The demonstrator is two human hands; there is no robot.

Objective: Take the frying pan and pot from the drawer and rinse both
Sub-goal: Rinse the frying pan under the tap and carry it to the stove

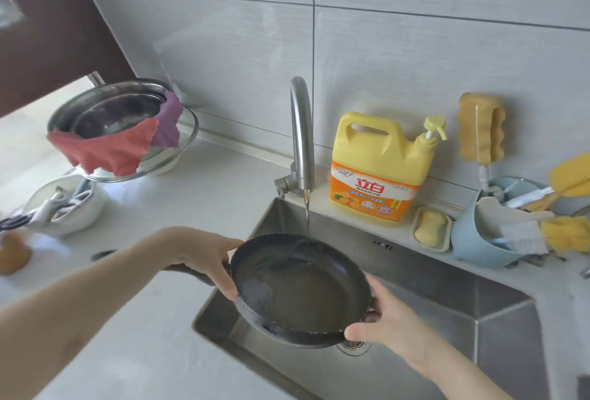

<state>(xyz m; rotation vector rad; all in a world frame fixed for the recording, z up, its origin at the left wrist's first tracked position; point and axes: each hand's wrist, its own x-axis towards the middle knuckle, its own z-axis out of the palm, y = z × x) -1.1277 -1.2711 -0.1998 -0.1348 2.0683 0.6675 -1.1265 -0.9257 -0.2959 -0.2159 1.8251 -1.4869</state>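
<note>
A dark frying pan [300, 288] is held over the steel sink [447, 297], tilted a little, with water pooled inside. A thin stream runs from the curved tap [301, 131] onto the pan's far rim. My left hand [210, 259] grips the pan's left rim where the dark handle joins it. My right hand [386, 320] holds the rim at the near right, fingers curled round its edge. No pot is clearly in view.
Stacked steel bowls [108, 112] draped with red and purple cloths stand on the left counter, a white bowl of utensils [64, 205] below them. A yellow detergent jug [380, 169], a soap dish [431, 229] and a blue caddy of brushes [479, 240] line the sink's back right.
</note>
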